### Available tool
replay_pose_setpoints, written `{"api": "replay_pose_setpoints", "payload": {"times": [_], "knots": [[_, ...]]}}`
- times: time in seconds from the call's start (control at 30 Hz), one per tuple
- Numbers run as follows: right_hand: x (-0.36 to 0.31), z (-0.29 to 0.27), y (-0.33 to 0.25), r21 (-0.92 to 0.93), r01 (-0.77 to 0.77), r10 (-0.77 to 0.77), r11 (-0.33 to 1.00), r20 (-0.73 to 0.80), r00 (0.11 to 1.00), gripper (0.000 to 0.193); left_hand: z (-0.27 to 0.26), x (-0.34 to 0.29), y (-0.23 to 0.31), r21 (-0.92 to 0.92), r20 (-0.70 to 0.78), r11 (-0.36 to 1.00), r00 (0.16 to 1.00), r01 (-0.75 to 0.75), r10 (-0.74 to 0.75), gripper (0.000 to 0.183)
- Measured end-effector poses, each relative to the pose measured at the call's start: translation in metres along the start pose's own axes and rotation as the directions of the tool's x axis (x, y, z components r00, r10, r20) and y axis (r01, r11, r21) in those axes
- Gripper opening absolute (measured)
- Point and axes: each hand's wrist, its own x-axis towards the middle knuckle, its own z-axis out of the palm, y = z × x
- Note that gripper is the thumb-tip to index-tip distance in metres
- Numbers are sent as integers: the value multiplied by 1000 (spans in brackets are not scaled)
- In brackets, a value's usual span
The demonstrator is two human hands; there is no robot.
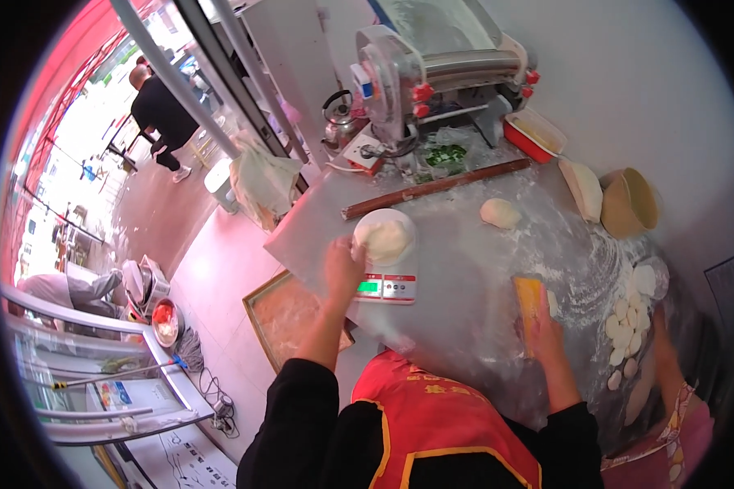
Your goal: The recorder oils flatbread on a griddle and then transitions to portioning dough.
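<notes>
A white digital kitchen scale (400, 291) with a green-lit display carries a lump of pale dough (385, 240) on its round plate. My left hand (345, 265) is at the plate's left side, its fingers closed on the dough's edge. In my right hand (545, 334) is a yellow dough scraper (528, 306), held upright on the floury table (457, 293). A small piece of dough (553, 303) shows just beside that hand. Farther back lies a round dough ball (500, 213).
A wooden rolling pin (436, 189) lies before a dough-rolling machine (440, 77). At right are a long dough piece (581, 189), a tan bowl (630, 202) and several small dough pieces (625, 326). A co-worker's arm (669, 354) reaches in there. A wooden tray (289, 314) sits below left.
</notes>
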Motion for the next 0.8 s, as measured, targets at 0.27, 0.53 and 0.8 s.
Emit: {"api": "replay_pose_setpoints", "payload": {"times": [0.27, 0.53, 0.8], "knots": [[-6, -17, -42, 45, -34, 37, 998, -62, 997, 75, 50, -130, 36, -225, 438, 946, 843, -233, 312, 22], [4, -17, -123, 254, -55, 42, 966, 58, 997, 74, 39, -107, -5, -334, 321, 941, 931, -57, 171, 22], [56, 30, -184, 360, 116, -166, 925, 109, 980, 76, -24, 15, -42, -245, 30, 965, 996, 89, -84, 28]]}}
